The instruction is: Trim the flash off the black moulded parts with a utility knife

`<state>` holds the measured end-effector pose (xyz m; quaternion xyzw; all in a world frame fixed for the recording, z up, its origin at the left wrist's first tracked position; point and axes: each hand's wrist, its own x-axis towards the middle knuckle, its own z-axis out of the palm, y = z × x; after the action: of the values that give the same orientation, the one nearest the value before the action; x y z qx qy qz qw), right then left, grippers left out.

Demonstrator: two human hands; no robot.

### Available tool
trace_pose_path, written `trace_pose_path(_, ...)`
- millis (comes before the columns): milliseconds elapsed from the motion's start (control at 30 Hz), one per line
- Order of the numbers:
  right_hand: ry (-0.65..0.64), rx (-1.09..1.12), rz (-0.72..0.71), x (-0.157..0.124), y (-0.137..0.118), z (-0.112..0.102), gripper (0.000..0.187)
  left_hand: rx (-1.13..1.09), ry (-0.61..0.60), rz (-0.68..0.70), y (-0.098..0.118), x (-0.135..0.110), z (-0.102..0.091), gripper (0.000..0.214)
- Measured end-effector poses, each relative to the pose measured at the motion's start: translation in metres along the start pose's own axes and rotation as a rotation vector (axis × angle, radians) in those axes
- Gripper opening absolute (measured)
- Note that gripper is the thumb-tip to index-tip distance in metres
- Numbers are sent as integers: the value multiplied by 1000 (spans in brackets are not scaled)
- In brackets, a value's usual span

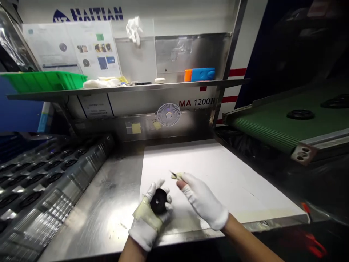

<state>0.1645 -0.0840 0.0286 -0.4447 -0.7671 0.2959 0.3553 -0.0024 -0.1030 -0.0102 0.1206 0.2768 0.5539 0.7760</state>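
My left hand, in a white glove with tape across it, is closed around a round black plastic part held over the steel bench. My right hand, also in a white glove, sits just to the right of the part. Its fingers pinch a small thin tool whose tip points up and left. Both hands hover at the near edge of a white mat.
A tray of several black round parts lies at the left. A green conveyor belt at the right carries more black parts. A steel shelf above holds a green bin, rags and a blue box. A small white fan hangs under the shelf.
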Motion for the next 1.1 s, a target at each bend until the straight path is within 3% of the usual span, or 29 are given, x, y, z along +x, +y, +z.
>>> trace_pose_path(167,-77,169,175,-32,14,20,24,-124,123,135,9,2,4,22)
trace_pose_path(300,-59,-67,135,-37,11,38,25,-110,68,246,1,4,11,8)
trace_pose_path(467,-52,-240,138,-28,3,43,26,-62,66,317,-10,0,21,16)
trace_pose_path(667,-5,-336,146,-33,5,51,25,-129,64,331,-17,3,21,8)
trace_pose_path(967,-18,-295,148,-44,-2,69,31,-229,219,396,-17,11,25,3)
trace_pose_path(1100,-14,-258,131,-44,-1,65,29,-103,198,348,-16,1,22,24)
